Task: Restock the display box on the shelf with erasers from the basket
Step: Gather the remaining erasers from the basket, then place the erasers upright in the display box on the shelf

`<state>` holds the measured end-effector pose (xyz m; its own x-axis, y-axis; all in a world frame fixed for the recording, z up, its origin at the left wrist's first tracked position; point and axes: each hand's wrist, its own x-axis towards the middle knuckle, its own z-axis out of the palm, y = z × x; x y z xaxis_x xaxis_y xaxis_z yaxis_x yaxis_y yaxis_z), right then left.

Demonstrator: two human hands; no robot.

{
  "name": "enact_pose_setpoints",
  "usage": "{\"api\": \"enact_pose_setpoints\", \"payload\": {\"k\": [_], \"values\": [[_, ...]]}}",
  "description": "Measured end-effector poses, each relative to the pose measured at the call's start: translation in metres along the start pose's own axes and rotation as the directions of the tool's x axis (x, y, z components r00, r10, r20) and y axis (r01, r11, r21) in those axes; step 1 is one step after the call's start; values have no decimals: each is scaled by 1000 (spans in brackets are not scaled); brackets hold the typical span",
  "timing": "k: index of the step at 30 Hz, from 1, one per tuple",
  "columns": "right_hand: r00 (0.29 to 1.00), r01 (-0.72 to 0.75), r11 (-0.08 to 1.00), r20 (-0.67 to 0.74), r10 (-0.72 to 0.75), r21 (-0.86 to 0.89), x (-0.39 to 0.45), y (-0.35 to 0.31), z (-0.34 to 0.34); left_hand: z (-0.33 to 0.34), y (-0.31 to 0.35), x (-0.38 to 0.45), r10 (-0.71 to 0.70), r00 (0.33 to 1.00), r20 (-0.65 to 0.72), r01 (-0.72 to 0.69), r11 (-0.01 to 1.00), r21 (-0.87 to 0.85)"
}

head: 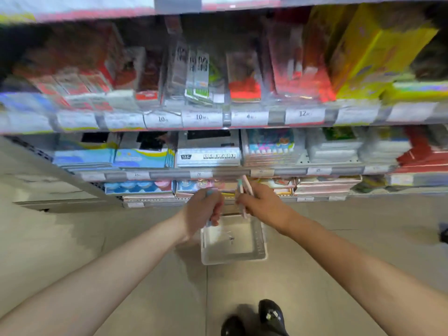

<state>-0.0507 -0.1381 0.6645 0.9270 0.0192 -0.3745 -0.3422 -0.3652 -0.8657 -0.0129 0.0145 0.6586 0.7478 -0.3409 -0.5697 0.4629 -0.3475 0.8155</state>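
A white rectangular plastic basket point(259, 238) sits on the pale tiled floor point(150, 287) just in front of the bottom shelf, directly under the person's two outstretched hands; its bottom looks almost bare, with only a small dark speck showing, though blur makes it hard to be sure. The left hand point(202, 210) is curled around a few slim stick-shaped erasers with pastel blue tips point(210, 191), their ends poking out above and below the fist. The right hand point(263, 202) pinches a small bunch of pink and white stick erasers point(246, 186), fanned upward toward the shelf edge. Both hands hover above the basket, close to the low shelf, where a pink-edged cardboard display box point(201, 187) sits among other pastel packs; what it holds is too blurred to tell. The grey metal shelves point(218, 172) above carry rows of boxed stationery behind price labels. Two black shoes point(270, 314) show at the bottom.
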Motion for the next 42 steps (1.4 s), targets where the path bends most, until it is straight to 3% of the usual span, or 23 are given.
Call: {"api": "enact_pose_setpoints", "payload": {"k": [2,5,11,18,22,26,30,35,37,42], "values": [[999,42,995,6,-43,88,-23,-45,-15,-6,42,-38,61,997,52,-61,998,3],[991,122,975,27,-129,186,-57,-109,-38,-15,103,-85,179,983,26,-181,980,85],[942,307,910,50,-333,278,-114,-214,-75,-31,214,-162,372,924,83,-379,920,96],[897,427,844,-37,-440,324,-153,-304,-116,-37,307,-233,511,836,200,-537,838,101],[840,543,819,-116,-530,187,-167,-337,-139,-39,342,-244,601,786,141,-617,756,217],[738,643,765,-245,-629,-28,-166,-361,-162,-33,368,-242,660,747,77,-652,705,281],[638,708,681,-243,-731,-187,-156,-376,-179,-27,391,-235,693,720,38,-676,688,266],[599,711,644,-236,-765,-283,-130,-396,-219,-35,422,-221,711,701,60,-673,631,385],[576,709,631,-257,-776,-315,-117,-406,-237,-48,434,-212,760,649,33,-669,550,500],[555,705,611,-256,-791,-360,-81,-430,-259,-84,455,-188,890,447,89,-454,140,880]]}}
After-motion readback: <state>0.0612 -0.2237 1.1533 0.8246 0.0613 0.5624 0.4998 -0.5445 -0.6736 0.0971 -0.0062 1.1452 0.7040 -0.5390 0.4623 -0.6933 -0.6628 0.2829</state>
